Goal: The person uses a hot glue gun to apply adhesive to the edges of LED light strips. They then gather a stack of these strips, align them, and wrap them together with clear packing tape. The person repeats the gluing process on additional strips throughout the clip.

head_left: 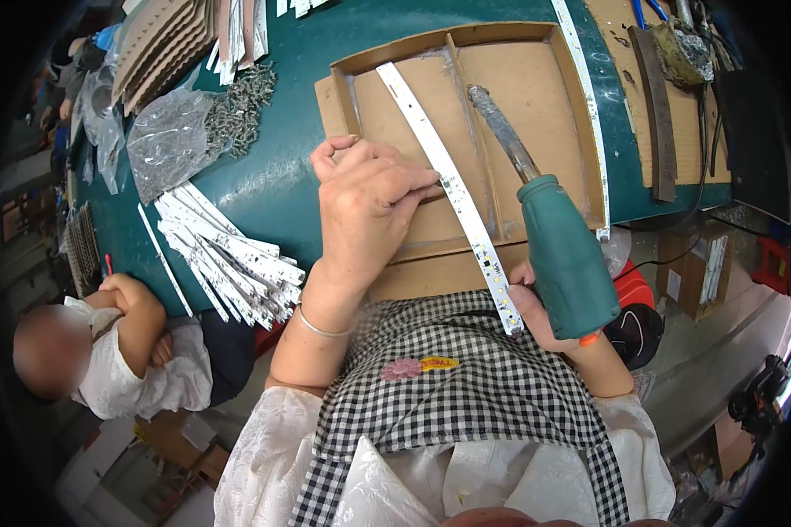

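A long white LED circuit strip (466, 206) slants over a shallow brown cardboard tray (400, 48), its lower end reaching past the tray over my checked apron. My left hand (365, 189) is closed, thumb and forefinger pinched together at the strip's left edge near its middle. Whether a small part is also between those fingertips cannot be made out. My right hand (545, 312), partly hidden, grips the green handle of a soldering iron (569, 259), with fingertips beside the strip's lower end. The iron's grey metal shaft points up and left over the tray, apart from the strip.
To the left lie a pile of white strips (228, 255), a clear plastic bag (171, 140) and a heap of small metal parts (242, 110). Another strip (580, 79) runs along the tray's right side. A person (145, 342) with folded arms sits at left.
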